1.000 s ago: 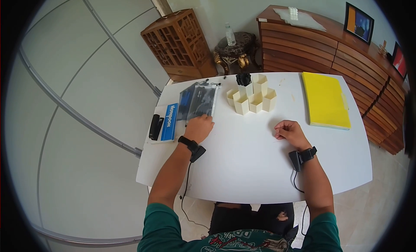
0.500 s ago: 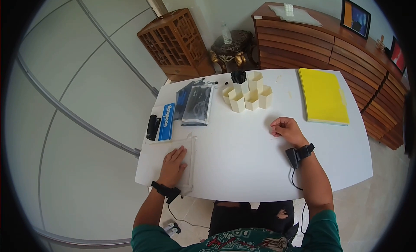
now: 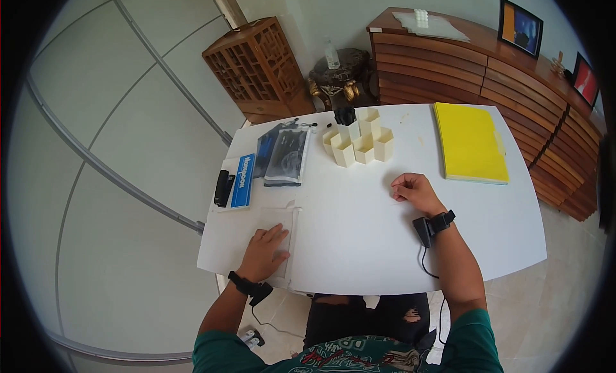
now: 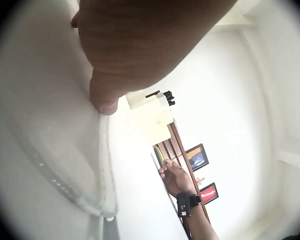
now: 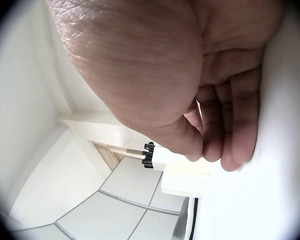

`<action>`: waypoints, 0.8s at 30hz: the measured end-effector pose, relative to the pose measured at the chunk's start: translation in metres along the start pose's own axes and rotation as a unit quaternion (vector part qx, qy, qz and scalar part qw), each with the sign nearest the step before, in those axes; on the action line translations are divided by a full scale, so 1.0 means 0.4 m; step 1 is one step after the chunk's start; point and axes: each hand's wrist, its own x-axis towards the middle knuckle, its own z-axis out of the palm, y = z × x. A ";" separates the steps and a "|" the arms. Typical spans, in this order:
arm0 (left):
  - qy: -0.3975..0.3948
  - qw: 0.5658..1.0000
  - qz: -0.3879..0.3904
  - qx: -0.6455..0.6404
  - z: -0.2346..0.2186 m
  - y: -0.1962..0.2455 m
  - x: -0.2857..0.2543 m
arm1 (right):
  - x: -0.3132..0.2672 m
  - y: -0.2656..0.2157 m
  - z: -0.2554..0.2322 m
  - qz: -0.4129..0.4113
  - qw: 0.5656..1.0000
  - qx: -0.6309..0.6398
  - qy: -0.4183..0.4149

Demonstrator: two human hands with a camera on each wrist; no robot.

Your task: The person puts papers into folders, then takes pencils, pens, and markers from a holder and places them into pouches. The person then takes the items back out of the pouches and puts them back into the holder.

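At the table's near left corner lies a translucent zip pouch point(image 3: 288, 245) with a pale edge strip. My left hand point(image 3: 260, 254) rests flat on this pouch, fingers extended toward its right edge. In the left wrist view the thumb point(image 4: 107, 106) touches down beside the pouch's edge point(image 4: 106, 165). My right hand point(image 3: 412, 190) lies on the table at centre right. Its fingers point(image 5: 245, 125) hang loosely curled, with nothing visible between them and the thumb. Beyond the left hand are dark mesh zip pouches point(image 3: 286, 156), a blue notebook point(image 3: 242, 180) and a black stapler point(image 3: 223, 187).
Cream hexagonal pen holders point(image 3: 362, 145) stand at the back middle, black items point(image 3: 345, 115) in one of them. A yellow folder or paper stack point(image 3: 471, 142) lies at the back right. Cables hang from both wrist cameras. Behind the table stands a wooden dresser point(image 3: 436, 59).
My left hand moved from the dark pouches down to the near left corner, where the translucent pouch now lies. Pouch and hand then shifted slightly right. My right hand stayed in place.
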 end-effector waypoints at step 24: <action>0.254 0.933 0.063 -0.247 0.084 0.259 0.272 | -0.081 -0.088 0.179 -0.189 0.966 0.053 -0.171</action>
